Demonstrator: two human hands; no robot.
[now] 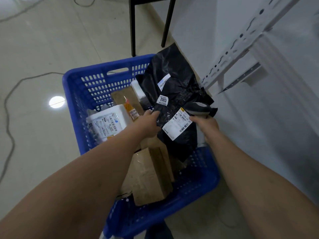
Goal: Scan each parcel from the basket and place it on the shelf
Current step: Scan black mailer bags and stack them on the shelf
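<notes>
Tiled floor (43,40), blue basket (96,69), left fingers (154,115) pinching black parcel (174,80), right fingers (196,119) gripping scanner (198,108)

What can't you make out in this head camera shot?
Head view:
Shipping label on the black bag: print too small, blurred.
Scanner handle: covered by the right hand.
Left hand: fingers partly behind the bag.
Shelf: cut off by the right edge.

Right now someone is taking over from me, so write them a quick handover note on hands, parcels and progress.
Left hand grips the black parcel over the blue basket.
Right hand holds the scanner by its label.
A white parcel and cardboard boxes lie in the basket.
Done: black parcel picked up.
Left: confirm its scan, shelve it on the rack, then the rest.
</notes>
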